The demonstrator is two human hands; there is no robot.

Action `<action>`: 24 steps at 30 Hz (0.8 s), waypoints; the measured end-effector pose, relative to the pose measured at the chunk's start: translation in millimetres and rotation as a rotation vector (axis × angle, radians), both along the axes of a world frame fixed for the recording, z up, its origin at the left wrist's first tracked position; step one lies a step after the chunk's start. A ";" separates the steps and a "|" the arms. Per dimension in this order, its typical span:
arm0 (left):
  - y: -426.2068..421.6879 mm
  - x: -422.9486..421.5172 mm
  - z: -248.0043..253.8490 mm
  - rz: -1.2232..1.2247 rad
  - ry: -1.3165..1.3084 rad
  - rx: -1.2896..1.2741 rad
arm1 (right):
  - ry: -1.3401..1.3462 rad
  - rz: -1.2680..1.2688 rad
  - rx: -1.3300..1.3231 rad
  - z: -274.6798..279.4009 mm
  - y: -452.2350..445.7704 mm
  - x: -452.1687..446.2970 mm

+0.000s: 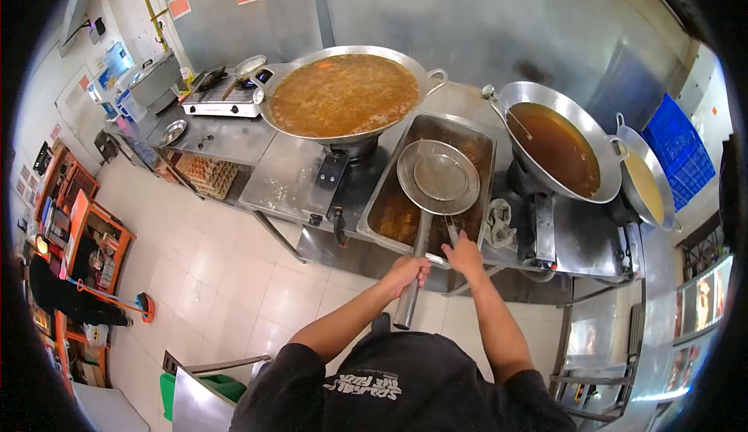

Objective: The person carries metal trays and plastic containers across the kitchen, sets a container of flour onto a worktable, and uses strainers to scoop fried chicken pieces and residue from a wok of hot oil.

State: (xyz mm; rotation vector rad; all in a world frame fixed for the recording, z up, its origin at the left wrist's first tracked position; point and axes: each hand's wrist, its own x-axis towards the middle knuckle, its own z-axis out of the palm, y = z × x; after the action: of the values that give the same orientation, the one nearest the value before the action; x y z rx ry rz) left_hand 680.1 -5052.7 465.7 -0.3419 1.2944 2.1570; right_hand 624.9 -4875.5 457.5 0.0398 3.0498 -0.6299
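Note:
My left hand (407, 275) is wrapped round the long handle of a round mesh strainer (438, 176). The strainer lies over a deep rectangular metal tray (372, 225) with brown food and liquid in it. At the tray's near edge, my right hand (464, 256) is closed on a thin metal utensil (453, 231), whose far end is hard to make out by the strainer's rim. A crumpled cloth (499, 224) sits right of the tray.
A large wok of bubbling orange-brown liquid (343, 95) stands behind left. On the right are a wok of dark oil (553, 148), a pan of yellow liquid (645, 183) and a blue crate (679, 151). A person (74, 296) holds a broom at far left.

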 end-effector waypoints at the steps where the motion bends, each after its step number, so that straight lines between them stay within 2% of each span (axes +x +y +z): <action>1: 0.7 5.2 4.1 0.020 -0.012 -0.003 | -0.079 0.025 -0.114 -24.7 8.3 -12.6; 3: 0.7 14.0 16.5 0.060 -0.029 -0.010 | -0.229 0.076 -0.343 -19.4 10.9 -26.2; 4: -1.8 19.9 21.6 0.065 -0.002 -0.038 | -0.420 -0.034 -0.612 -17.5 16.4 -26.9; 7: -13.3 31.2 34.4 0.085 0.071 -0.144 | -0.490 -0.130 -0.997 13.6 25.2 -16.2; 12: -15.1 49.5 50.9 0.135 0.128 -0.323 | -0.269 -0.194 -1.180 25.5 39.3 15.4; 15: -16.8 59.1 49.2 0.099 0.183 -0.508 | -0.060 -0.101 -0.817 20.2 64.2 31.6; 16: -16.1 64.4 47.9 0.085 0.194 -0.569 | 0.103 -0.118 -0.676 13.8 71.5 39.1; 19: -9.7 78.2 49.7 0.041 0.240 -0.751 | 0.306 -0.157 -0.594 23.3 79.9 62.1; 21: -3.1 87.3 60.4 -0.003 0.266 -0.875 | 0.337 -0.162 -0.570 26.2 74.6 71.7; 23: 1.9 95.5 43.1 0.017 0.448 -1.098 | 0.405 -0.156 -0.601 16.2 67.1 78.6; 24: 7.3 98.0 43.4 0.030 0.545 -1.205 | 0.411 -0.085 -0.522 7.3 65.3 75.9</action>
State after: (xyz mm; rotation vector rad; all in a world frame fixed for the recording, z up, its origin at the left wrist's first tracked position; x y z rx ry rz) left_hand 778.1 -5045.4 509.1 -0.2132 2.8139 1.2487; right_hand 700.8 -4810.2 464.8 0.0310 3.1412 -1.5968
